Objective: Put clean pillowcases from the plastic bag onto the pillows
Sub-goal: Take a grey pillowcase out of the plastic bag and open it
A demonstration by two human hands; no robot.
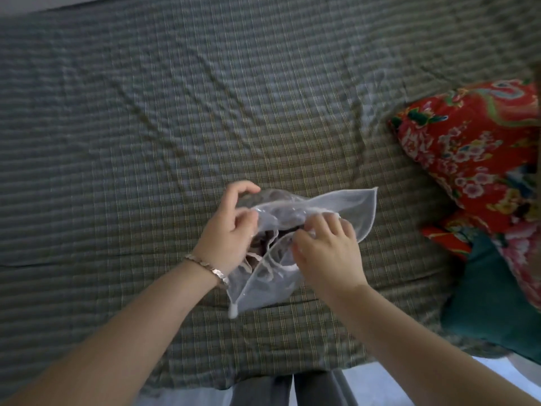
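A clear plastic bag (345, 209) lies on the bed near the front edge, with dark folded cloth, the pillowcases (263, 244), showing inside its mouth. My left hand (231, 232) grips the left side of the bag's opening. My right hand (325, 250) pinches the right side of the opening, fingers curled on the plastic. Two pillows lie at the right of the bed: a red flowered pillow (474, 148) farther back and a second one (509, 259) with red flowers and a teal side nearer me.
The bed is covered by a green checked sheet (146, 156), wrinkled in the middle. Its front edge runs just above my grey trouser legs (292, 388). A pale floor (389, 385) shows below. A bracelet sits on my left wrist.
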